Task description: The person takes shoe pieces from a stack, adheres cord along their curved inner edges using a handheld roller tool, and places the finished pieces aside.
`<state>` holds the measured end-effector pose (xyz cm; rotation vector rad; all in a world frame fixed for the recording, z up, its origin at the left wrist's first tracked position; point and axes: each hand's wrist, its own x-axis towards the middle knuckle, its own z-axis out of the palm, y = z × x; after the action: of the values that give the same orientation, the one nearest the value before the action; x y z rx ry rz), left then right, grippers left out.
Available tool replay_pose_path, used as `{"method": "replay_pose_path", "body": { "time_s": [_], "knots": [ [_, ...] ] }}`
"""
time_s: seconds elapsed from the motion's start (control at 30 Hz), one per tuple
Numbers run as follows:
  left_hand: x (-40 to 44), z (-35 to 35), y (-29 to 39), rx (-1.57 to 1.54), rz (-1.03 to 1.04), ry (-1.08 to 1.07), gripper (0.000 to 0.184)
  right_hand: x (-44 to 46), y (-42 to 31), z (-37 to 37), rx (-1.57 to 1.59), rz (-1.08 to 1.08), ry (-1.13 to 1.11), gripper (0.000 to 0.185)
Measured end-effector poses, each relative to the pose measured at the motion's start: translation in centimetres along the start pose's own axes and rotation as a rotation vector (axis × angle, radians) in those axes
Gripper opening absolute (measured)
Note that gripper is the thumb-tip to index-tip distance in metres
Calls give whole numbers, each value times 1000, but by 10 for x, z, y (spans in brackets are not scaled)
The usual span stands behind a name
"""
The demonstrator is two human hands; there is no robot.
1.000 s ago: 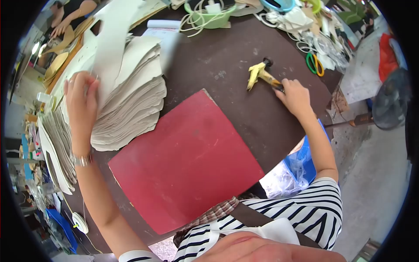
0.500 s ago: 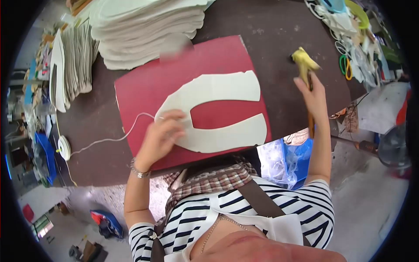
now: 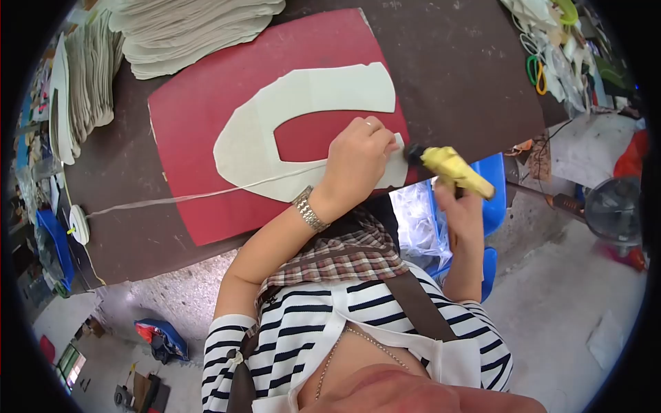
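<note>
A cream U-shaped piece lies flat on a red board, its open end to the right. My left hand is closed over the tip of its near arm, pinching a thin white tape. From there the tape runs taut across the piece to a white spool at the left. In my right hand is a hammer with yellow wrapping on its head, tilted just off the board's right edge. Its dark striking end is close to my left fingertips. My fingers hide most of the handle.
Stacks of cream cut pieces stand at the back left, with more on edge beside them. Green and orange scissors lie at the right among white scraps. A fan stands beyond the brown table's right edge.
My left hand has moved right along the piece, drawing the tape across it. My right hand has brought the hammer down and left towards the near arm. The view has shifted slightly.
</note>
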<state>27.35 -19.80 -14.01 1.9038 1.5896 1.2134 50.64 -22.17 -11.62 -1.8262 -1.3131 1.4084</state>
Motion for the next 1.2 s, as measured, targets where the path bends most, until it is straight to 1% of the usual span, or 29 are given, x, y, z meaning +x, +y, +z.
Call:
{"method": "replay_pose_path", "body": {
  "time_s": [0.07, 0.13, 0.17, 0.23, 0.33, 0.43, 0.5, 0.6, 0.7, 0.73, 0.8, 0.83, 0.9, 0.93, 1.03, 1.13, 1.2],
  "knots": [
    [0, 6, 0, 53, -21, 18, 10, 9, -6, -16, 19, -247, -43, 28],
    [0, 10, 1, 94, -42, 28, 10, 14, -20, -22, -48, -370, -75, 27],
    [0, 10, 1, 110, -47, 25, 10, 15, -31, -22, -88, -351, -110, 27],
    [2, 10, 2, 126, -64, 14, 10, 18, -53, -16, -145, -383, -165, 26],
    [2, 8, 1, 135, -94, -12, 11, 29, -73, 1, -207, -527, -219, 25],
    [0, 10, 1, 181, -80, -12, 15, 40, -77, 7, -421, -508, -276, 27],
    [-2, 8, 5, 258, -50, 25, 17, 46, -77, 9, -442, -524, -262, 30],
    [-15, -1, 22, 483, -121, 57, 20, 44, -81, 11, -495, -524, -243, 31],
    [-26, -8, 10, 275, -128, -72, 24, 38, -86, 12, -563, -498, -228, 30],
    [-28, -11, 4, 236, -74, -90, 26, 37, -87, 12, -587, -489, -225, 30],
    [-29, -17, -6, 160, 36, -123, 32, 42, -79, 12, -577, -653, -212, 29],
    [-29, -19, -7, 215, 91, -138, 33, 43, -76, 12, -571, -733, -203, 28],
    [-27, -25, -4, 324, 194, -170, 36, 39, -78, 14, -536, -647, -210, 29],
    [-28, -25, -3, 363, 208, -192, 37, 38, -80, 17, -518, -609, -216, 30],
    [-30, -25, 0, 459, 249, -237, 37, 26, -89, 26, -408, -654, -222, 33],
    [-32, -28, 3, 515, 278, -239, 37, 21, -100, 29, -726, -663, -245, 36],
    [-34, -29, 7, 560, 269, -245, 38, 15, -101, 26, -614, -663, -250, 36]
  ]
}}
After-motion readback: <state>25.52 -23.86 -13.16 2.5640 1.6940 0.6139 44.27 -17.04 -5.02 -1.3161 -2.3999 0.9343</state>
